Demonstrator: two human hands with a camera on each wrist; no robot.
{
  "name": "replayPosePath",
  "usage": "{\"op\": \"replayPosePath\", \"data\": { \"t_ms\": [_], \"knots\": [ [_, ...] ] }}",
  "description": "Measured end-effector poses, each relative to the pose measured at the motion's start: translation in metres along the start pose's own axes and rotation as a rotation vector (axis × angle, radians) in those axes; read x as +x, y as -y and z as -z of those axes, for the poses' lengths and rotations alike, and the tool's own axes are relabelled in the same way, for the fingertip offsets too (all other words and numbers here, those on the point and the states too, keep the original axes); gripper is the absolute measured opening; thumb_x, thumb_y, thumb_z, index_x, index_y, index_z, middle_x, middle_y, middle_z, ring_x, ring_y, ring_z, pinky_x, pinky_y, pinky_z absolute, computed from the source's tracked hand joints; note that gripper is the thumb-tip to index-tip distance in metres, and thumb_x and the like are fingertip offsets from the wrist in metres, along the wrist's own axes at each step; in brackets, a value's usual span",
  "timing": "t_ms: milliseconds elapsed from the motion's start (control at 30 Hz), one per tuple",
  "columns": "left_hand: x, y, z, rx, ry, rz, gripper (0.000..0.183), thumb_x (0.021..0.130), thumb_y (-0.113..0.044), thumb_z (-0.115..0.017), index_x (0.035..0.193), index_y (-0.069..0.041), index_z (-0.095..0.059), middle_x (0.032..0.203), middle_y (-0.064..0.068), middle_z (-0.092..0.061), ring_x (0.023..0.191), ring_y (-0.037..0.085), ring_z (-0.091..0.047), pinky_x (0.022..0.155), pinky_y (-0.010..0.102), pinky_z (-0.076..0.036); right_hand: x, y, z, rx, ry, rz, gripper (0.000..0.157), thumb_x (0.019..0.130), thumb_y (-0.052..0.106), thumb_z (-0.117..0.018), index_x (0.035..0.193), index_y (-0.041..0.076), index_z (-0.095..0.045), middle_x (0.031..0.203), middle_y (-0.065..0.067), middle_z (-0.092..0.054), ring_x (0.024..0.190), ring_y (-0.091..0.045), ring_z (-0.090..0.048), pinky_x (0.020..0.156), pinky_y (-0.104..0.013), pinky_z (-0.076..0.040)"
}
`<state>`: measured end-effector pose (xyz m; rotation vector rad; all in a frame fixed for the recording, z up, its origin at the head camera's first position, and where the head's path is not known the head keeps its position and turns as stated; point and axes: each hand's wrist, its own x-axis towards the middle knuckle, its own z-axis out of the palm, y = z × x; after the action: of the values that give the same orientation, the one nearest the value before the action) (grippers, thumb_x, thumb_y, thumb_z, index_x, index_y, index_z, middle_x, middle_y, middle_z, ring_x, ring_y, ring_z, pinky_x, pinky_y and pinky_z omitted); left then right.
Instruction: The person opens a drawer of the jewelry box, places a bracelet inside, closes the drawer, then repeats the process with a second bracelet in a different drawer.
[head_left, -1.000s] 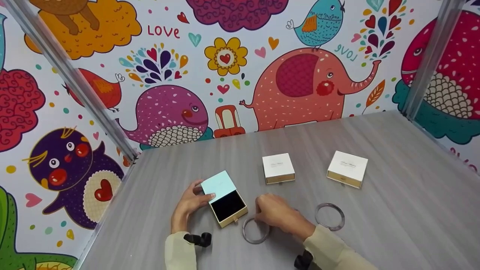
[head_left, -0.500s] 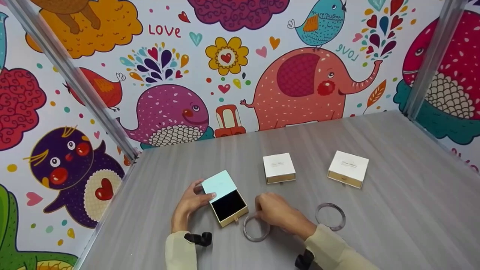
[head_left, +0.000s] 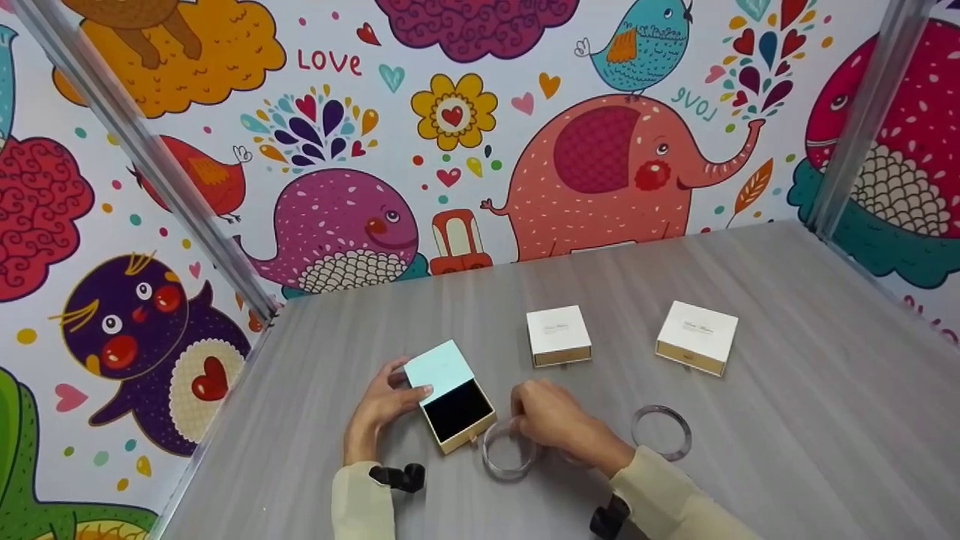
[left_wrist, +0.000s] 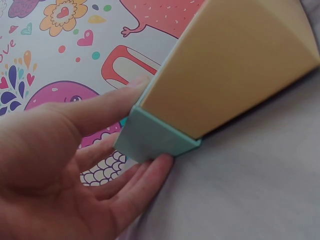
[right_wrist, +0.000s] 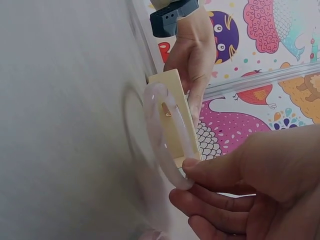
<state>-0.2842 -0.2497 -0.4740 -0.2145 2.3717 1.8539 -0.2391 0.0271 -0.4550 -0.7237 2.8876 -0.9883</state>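
My left hand (head_left: 380, 409) grips a mint-green drawer box (head_left: 440, 371) on the table, thumb on its top and fingers along its side. The box's gold-coloured drawer (left_wrist: 235, 65) is pulled partway out toward me, showing a black lining (head_left: 457, 412). Just right of the drawer, my right hand (head_left: 559, 420) pinches a translucent, pale bangle (right_wrist: 157, 135) between thumb and fingers at one edge. That bangle is tilted and appears raised from the table, with a shadow beside it in the right wrist view. A second bangle (head_left: 684, 442) lies flat to the right of my right hand.
Two white boxes with gold-coloured fronts stand farther back, one box (head_left: 557, 334) in the middle and another box (head_left: 697, 337) at the right. Behind the grey wood-grain table (head_left: 360, 322) rises a patterned wall (head_left: 465, 45) with metal posts (head_left: 172, 187).
The bangle in my right hand has come up from lying nearly flat to a tilted position, shifting slightly left. My left hand and the green box stay in place.
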Motion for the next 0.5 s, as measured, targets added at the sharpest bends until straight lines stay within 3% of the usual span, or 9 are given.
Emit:
{"op": "replayPosePath", "data": {
  "t_ms": [200,500],
  "knots": [
    [0.0010,0.0002,0.0000,0.016,-0.009,0.008,0.085,0.081,0.001,-0.080,0.152,0.001,-0.034,0.146,0.033,-0.040,0.102,0.023,-0.064,0.089,0.036,-0.057,0.0014,0.0027,0.0006,0.020,-0.044,0.038,0.010,0.080,0.000,-0.075,0.072,0.002,-0.070,0.069,-0.006,-0.068,0.060,-0.012,-0.051,0.052,-0.026,-0.044],
    [0.0013,0.0006,-0.0004,0.018,-0.015,0.018,0.085,0.080,0.001,-0.079,0.152,0.001,-0.033,0.146,0.033,-0.039,0.103,0.024,-0.062,0.087,0.034,-0.057,0.0077,0.0050,0.0003,0.132,-0.027,-0.006,0.014,0.083,0.005,-0.076,0.071,0.003,-0.071,0.066,-0.003,-0.066,0.057,-0.010,-0.050,0.050,-0.022,-0.042]
  ]
}}
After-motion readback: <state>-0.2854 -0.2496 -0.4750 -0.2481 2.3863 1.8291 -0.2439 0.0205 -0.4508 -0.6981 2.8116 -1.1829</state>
